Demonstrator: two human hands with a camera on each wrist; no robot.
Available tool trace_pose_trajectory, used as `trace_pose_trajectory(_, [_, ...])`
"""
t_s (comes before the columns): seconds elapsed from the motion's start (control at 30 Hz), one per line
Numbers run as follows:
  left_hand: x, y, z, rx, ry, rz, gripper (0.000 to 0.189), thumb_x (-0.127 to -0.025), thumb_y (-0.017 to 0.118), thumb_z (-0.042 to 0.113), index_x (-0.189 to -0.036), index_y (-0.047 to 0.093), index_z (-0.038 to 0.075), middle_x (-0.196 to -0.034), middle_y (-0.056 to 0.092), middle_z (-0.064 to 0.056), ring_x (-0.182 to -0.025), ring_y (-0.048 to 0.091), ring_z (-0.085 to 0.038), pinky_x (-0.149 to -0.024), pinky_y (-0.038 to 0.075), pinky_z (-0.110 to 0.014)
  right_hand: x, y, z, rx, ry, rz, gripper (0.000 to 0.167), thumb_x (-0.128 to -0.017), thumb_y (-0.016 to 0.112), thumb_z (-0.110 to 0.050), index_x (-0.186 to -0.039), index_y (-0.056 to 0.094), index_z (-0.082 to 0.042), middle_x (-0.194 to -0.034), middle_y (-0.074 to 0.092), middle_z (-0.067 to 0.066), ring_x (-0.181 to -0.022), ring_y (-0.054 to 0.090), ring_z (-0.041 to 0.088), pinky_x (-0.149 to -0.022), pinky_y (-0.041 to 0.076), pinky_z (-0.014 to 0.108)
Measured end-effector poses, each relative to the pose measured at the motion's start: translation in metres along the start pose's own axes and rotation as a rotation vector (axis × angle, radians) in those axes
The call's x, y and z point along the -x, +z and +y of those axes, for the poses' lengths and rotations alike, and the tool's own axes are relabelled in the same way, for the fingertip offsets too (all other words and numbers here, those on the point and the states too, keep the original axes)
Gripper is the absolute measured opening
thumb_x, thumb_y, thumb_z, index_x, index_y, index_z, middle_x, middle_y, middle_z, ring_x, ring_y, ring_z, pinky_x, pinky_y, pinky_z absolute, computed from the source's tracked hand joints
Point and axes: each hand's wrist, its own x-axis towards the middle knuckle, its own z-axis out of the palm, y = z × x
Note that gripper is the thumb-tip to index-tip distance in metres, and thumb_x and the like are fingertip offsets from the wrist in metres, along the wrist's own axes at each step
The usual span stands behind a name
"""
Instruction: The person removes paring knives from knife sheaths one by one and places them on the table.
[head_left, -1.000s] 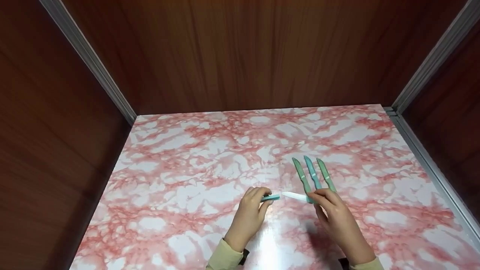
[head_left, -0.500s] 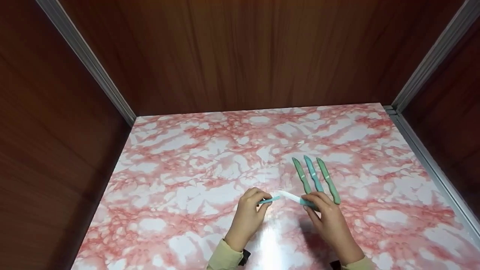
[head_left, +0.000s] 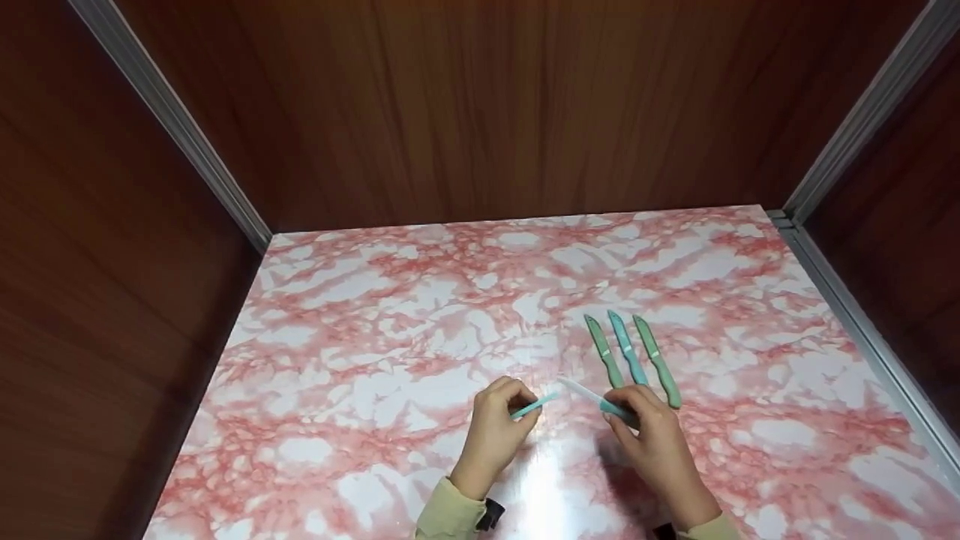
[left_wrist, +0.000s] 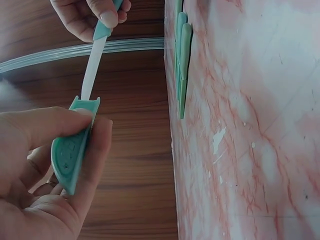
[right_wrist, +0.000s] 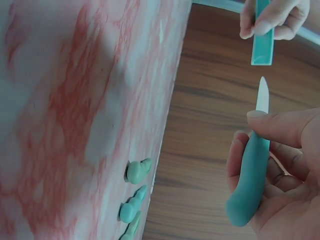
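Observation:
My left hand [head_left: 496,427] pinches a teal knife sheath [left_wrist: 70,150] between thumb and fingers, its open end turned toward the right hand. In my right hand [head_left: 652,435] is a paring knife [right_wrist: 250,175], gripped by its teal handle, with the bare white blade [head_left: 579,389] pointing at the sheath. A small gap parts the blade tip from the sheath mouth in the head and right wrist views. Both hands hold these pieces above the table. Just beyond the right hand lie three sheathed knives: a green knife [head_left: 602,349], a blue knife [head_left: 626,345] and another green knife [head_left: 657,360].
The table [head_left: 360,360] has a red-and-white marbled top. Dark wood panels [head_left: 480,112] stand behind it and at both sides, with grey metal strips [head_left: 187,127] at the corners.
The right hand has shifted slightly left and down with the knife, whose blade now slants more. The left hand has tilted the sheath, its mouth end now higher. The three lying knives have not moved.

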Motion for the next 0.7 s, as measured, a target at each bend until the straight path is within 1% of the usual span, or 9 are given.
trace_pose_trajectory(0.1, [-0.0001, 0.0003, -0.0007, 0.013, -0.021, -0.010, 0.017, -0.082, 0.072, -0.003, -0.080, 0.063, 0.011, -0.082, 0.062, 0.003, -0.076, 0.061, -0.007, -0.070, 0.054, -0.021, 0.0006, 0.0011, 0.0004, -0.002, -0.002, -0.007, 0.028, -0.079, 0.073, 0.006, -0.100, 0.065, -0.011, -0.096, 0.059, -0.005, -0.087, 0.062, 0.008, -0.074, 0.054, 0.020])
trace_pose_trajectory(0.2, [-0.0003, 0.0002, -0.0013, 0.023, -0.030, -0.012, 0.016, -0.082, 0.071, -0.002, -0.083, 0.062, 0.011, -0.082, 0.065, 0.001, -0.075, 0.063, -0.007, -0.069, 0.054, -0.022, 0.0001, 0.0016, -0.0004, -0.006, 0.026, -0.015, 0.028, -0.081, 0.073, 0.005, -0.102, 0.065, -0.011, -0.097, 0.059, -0.006, -0.088, 0.061, 0.007, -0.075, 0.054, 0.021])
trace_pose_trajectory(0.33, [-0.0009, 0.0001, -0.0025, 0.044, -0.016, -0.004, 0.013, -0.083, 0.073, 0.000, -0.084, 0.065, 0.010, -0.080, 0.067, -0.001, -0.073, 0.063, -0.006, -0.068, 0.054, -0.023, -0.0014, 0.0029, -0.0013, -0.023, 0.081, -0.028, 0.028, -0.083, 0.071, 0.002, -0.108, 0.067, -0.011, -0.099, 0.059, -0.006, -0.090, 0.060, 0.006, -0.075, 0.054, 0.022])
trace_pose_trajectory(0.47, [-0.0018, 0.0003, -0.0034, 0.049, 0.005, 0.000, 0.008, -0.081, 0.076, 0.007, -0.084, 0.071, 0.012, -0.080, 0.068, 0.003, -0.073, 0.063, -0.005, -0.068, 0.053, -0.023, -0.0024, 0.0054, -0.0011, -0.040, 0.107, -0.033, 0.025, -0.085, 0.070, 0.000, -0.108, 0.068, -0.011, -0.097, 0.059, -0.007, -0.085, 0.059, 0.006, -0.071, 0.053, 0.024])
trace_pose_trajectory(0.6, [-0.0028, 0.0009, -0.0040, 0.028, -0.006, -0.012, 0.007, -0.081, 0.076, 0.011, -0.086, 0.072, 0.014, -0.082, 0.066, 0.009, -0.077, 0.061, -0.005, -0.072, 0.053, -0.024, -0.0034, 0.0080, -0.0013, -0.070, 0.137, -0.026, 0.020, -0.085, 0.070, -0.001, -0.104, 0.068, -0.009, -0.093, 0.060, -0.007, -0.082, 0.060, 0.008, -0.068, 0.053, 0.026])
trace_pose_trajectory(0.7, [-0.0029, 0.0019, -0.0057, 0.019, -0.026, -0.031, 0.007, -0.084, 0.073, 0.010, -0.089, 0.069, 0.014, -0.087, 0.064, 0.008, -0.084, 0.061, -0.006, -0.079, 0.052, -0.024, -0.0047, 0.0095, -0.0029, -0.122, 0.200, -0.038, 0.019, -0.086, 0.070, -0.001, -0.102, 0.068, -0.009, -0.090, 0.061, -0.005, -0.081, 0.061, 0.011, -0.067, 0.053, 0.028])
